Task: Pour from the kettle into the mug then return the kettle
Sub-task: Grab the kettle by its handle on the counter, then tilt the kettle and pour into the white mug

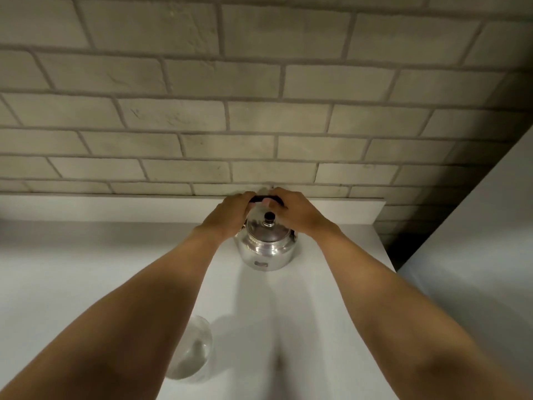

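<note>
A shiny steel kettle with a black lid knob stands on the white counter, close to the brick wall. Its black handle arches over the lid. My left hand grips the left end of that handle and my right hand grips the right end. A clear glass mug stands near the counter's front, partly hidden behind my left forearm; it looks to hold clear liquid.
A pale brick wall rises right behind the kettle. The counter ends at a right edge, beyond which a lower white surface lies. A raised white ledge runs along the wall.
</note>
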### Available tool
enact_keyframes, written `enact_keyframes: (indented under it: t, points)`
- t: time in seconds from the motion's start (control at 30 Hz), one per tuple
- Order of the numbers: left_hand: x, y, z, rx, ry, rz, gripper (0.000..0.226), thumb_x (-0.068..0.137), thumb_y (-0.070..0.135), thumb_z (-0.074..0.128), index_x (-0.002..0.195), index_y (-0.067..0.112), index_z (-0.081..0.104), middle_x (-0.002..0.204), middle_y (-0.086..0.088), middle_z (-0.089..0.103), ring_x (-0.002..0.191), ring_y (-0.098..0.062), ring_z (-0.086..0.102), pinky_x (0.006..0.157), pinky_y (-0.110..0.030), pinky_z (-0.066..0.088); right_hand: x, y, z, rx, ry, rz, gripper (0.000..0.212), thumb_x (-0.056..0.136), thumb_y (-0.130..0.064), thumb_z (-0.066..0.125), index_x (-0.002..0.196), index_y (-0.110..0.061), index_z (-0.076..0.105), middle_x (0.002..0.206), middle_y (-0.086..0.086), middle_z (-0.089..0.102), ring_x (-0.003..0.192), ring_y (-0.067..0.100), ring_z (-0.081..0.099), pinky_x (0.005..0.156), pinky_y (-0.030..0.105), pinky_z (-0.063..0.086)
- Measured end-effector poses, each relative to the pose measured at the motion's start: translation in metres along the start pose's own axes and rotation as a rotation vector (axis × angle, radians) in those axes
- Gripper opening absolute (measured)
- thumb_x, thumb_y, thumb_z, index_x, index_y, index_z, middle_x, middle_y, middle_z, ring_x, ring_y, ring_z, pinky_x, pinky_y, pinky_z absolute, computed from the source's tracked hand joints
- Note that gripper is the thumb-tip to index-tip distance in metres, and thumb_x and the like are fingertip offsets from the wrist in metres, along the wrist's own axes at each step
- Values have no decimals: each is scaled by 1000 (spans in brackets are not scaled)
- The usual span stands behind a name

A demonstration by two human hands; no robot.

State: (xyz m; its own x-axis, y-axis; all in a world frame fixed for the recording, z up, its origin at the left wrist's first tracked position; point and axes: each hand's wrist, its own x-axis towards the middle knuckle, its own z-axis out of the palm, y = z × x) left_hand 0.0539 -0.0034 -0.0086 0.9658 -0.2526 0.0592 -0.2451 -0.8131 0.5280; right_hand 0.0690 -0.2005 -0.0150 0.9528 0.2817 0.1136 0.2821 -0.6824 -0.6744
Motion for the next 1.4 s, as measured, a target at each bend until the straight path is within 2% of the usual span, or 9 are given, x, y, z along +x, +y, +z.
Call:
enact_keyframes:
  t: [0.13,0.4,0.5,0.63,0.73,0.8,1.1,1.23,1.4]
  points:
    - [-11,15,-15,6,18,80,27,112,22,42,131,15,60,104,-9,69,92,-30,66,74,-36,48,-7,-12,-19,-5,75,12,25,90,-58,55,84,-36,66,75,-17,68,73,0,65,66,26,48]
    - [-74,72,-57,-69,89,159,27,113,24,40,130,16,59,94,-4,61,82,-24,55,71,-36,45,-68,-74,-70,-171,214,-144,24,92,-65,56,87,-45,67,78,-25,71,77,-6,64,62,17,41]
    - [-107,90,-60,-49,165,205,29,111,26,44,134,16,59,110,-12,71,97,-35,64,80,-43,52,-98,-90,-80,-236,265,-135,33,90,-70,52,84,-41,67,71,-19,69,73,-7,62,59,21,41]
    - [-168,104,-38,-34,337,264,45,106,38,53,149,27,46,140,-1,55,123,-26,57,87,-45,56,-149,-100,-79,-231,281,-160,40,92,-67,54,88,-31,72,66,-12,68,69,0,62,58,19,39]
    - [-221,106,-6,33,494,404,34,101,40,60,131,25,59,130,6,56,115,-18,54,74,-30,53,-186,-101,-73,-209,264,-151,38,92,-65,57,90,-30,73,67,-9,70,68,6,64,59,20,41]
    - [-249,103,18,84,526,461,27,99,35,65,121,21,67,122,4,62,108,-20,58,78,-31,54,-207,-100,-67,-186,268,-145,39,91,-66,59,89,-29,74,66,-8,70,66,8,63,57,16,40]
    - [-313,95,59,195,214,312,62,100,53,53,150,17,54,154,-3,56,139,-37,52,105,-49,51,-274,-100,-39,-79,248,-133,41,89,-66,61,89,-28,77,76,-20,72,68,4,66,57,10,41]
    - [-323,94,64,41,112,272,65,104,49,53,158,15,42,164,-5,41,155,-32,32,123,-43,31,-284,-108,-34,-108,226,-164,39,90,-64,62,89,-28,77,78,-20,72,71,5,68,59,9,42]
    - [-330,93,58,-87,130,247,66,104,48,50,160,15,38,168,-3,35,158,-27,26,125,-41,31,-280,-130,-37,-166,222,-198,30,92,-55,67,91,-28,79,71,-17,72,74,0,67,61,7,43]
